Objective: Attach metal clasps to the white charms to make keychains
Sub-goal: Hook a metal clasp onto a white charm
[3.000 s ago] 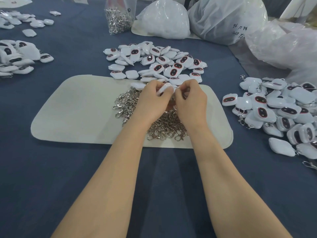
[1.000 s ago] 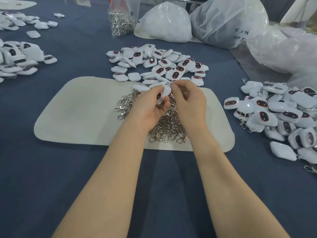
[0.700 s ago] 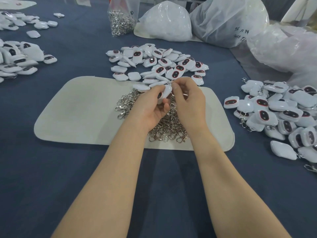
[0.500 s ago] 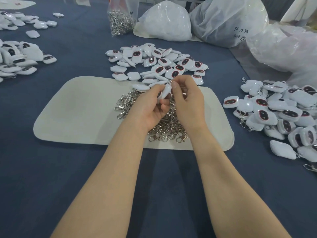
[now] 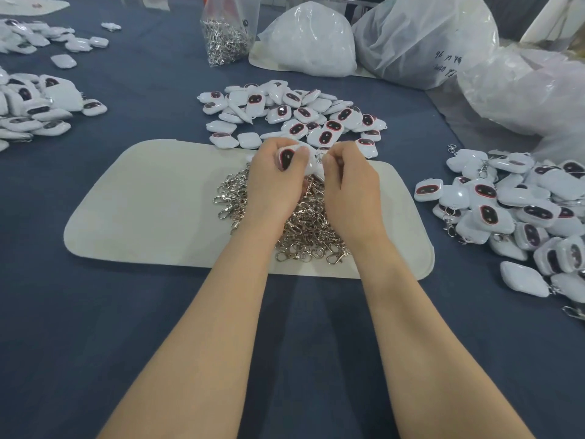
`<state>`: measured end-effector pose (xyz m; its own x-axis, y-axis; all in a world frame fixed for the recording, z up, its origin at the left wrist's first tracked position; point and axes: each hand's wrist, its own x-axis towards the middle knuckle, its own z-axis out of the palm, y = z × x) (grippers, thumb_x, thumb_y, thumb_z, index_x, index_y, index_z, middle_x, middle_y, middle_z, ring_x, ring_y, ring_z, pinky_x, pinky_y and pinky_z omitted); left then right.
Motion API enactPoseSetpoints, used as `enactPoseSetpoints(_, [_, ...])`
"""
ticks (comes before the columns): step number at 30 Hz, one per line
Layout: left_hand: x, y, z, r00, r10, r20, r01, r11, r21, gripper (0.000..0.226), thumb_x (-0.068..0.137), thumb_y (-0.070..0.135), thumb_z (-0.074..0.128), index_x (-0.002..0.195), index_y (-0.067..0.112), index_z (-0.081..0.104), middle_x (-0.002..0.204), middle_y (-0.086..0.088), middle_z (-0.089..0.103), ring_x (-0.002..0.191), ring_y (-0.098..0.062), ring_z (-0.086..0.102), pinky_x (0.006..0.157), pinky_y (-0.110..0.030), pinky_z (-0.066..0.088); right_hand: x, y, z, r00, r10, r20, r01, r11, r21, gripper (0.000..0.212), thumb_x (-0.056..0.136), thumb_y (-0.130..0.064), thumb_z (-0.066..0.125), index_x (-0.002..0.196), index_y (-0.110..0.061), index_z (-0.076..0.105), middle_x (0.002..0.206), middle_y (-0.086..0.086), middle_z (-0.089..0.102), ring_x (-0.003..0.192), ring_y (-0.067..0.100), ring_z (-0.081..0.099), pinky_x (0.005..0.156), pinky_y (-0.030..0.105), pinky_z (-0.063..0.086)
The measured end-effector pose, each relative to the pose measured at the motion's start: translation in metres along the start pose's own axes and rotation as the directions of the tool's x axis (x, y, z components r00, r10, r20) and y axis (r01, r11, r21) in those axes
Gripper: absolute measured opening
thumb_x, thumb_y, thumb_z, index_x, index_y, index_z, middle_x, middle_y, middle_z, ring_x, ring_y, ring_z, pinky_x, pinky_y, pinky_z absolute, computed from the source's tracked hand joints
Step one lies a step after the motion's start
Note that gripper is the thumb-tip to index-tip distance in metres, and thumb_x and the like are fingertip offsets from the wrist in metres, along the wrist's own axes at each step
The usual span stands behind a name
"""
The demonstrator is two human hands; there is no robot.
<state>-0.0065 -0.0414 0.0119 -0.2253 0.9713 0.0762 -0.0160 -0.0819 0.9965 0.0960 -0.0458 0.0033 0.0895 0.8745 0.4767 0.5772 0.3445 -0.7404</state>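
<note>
My left hand (image 5: 274, 185) grips a white charm (image 5: 287, 157) with a dark red-rimmed oval face turned up toward me. My right hand (image 5: 351, 188) pinches a small metal clasp (image 5: 320, 155) right beside the charm's edge; the join between them is mostly hidden by my fingers. Both hands hover over a heap of silver clasps (image 5: 304, 223) lying on a cream mat (image 5: 152, 204). A pile of loose white charms (image 5: 294, 115) sits just beyond the mat.
A heap of charms with clasps (image 5: 519, 213) lies at the right. More charms (image 5: 34, 109) are spread at the left. A bag of clasps (image 5: 224, 39) and white plastic bags (image 5: 421, 36) stand at the back on the blue cloth (image 5: 95, 327).
My left hand has turned the charm so its dark face points up, and shifted slightly left. My right hand stays pinched at the charm's edge.
</note>
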Motion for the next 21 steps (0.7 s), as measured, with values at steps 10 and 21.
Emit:
enactPoseSetpoints(10, [-0.005,-0.006,-0.002,0.884,0.446,0.143,-0.456,0.749,0.482,0.010,0.095,0.022,0.053,0.103,0.025,0.056,0.094,0.010,0.060,0.077,-0.002,0.055,0.069,-0.020,0.044,0.004,0.006,-0.004,0.991,-0.010,0.136,0.029,0.989,-0.143,0.014,0.098,-0.008,0.042,0.091,-0.006,0.054,0.083,0.006,0.057,0.076,0.022,0.048,0.064,0.030,0.032])
enactPoseSetpoints(21, [0.001,-0.003,0.002,0.992,0.126,-0.030,-0.124,0.991,0.058,0.009,0.095,0.017,0.052,0.090,0.025,0.054,0.077,0.007,0.057,0.052,0.001,0.054,0.058,-0.021,0.049,0.002,0.003,0.000,0.997,0.038,0.074,-0.044,0.995,0.093,0.009,0.095,-0.010,0.052,0.090,-0.017,0.053,0.081,-0.011,0.056,0.076,0.004,0.052,0.070,0.014,0.041])
